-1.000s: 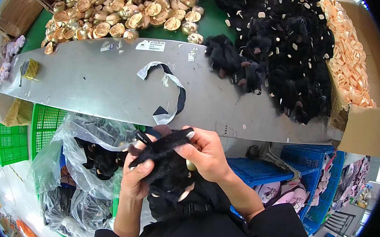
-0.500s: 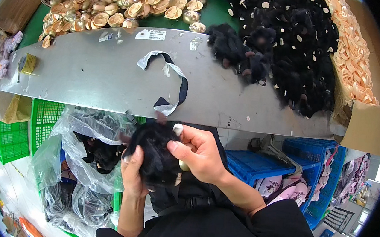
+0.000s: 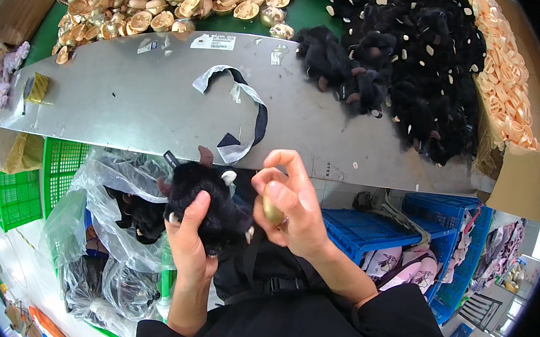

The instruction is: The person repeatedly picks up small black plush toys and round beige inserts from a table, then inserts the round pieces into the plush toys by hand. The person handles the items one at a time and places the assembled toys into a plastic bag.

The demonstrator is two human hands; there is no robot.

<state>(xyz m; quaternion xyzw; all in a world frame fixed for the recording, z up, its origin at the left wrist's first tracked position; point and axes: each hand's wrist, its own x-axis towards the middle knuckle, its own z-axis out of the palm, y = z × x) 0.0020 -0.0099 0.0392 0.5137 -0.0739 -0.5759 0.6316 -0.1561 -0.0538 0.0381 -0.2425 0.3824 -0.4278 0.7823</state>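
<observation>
A furry black plush toy [image 3: 204, 204] with brown ears or horns and white tips is held in my left hand [image 3: 190, 249], thumb across its fur, in front of the metal table's near edge. Just to the right of the toy, my right hand [image 3: 301, 214] has its fingers curled around a small gold rounded shell [image 3: 272, 212], which sits against the palm. My right hand is apart from the toy. Part of the shell is hidden by the fingers.
Gold half shells [image 3: 141, 20] are heaped at the back left. Black plush pieces [image 3: 431, 73] pile at the back right beside a box of peach-coloured loops [image 3: 505, 94]. A black-and-white strip [image 3: 261, 118] lies on the metal table [image 3: 158, 104]. Blue crates [image 3: 362, 234] stand at right.
My right hand has come off the plush toy and moved right, showing the gold shell in its palm. The toy has tilted slightly left in my left hand.
</observation>
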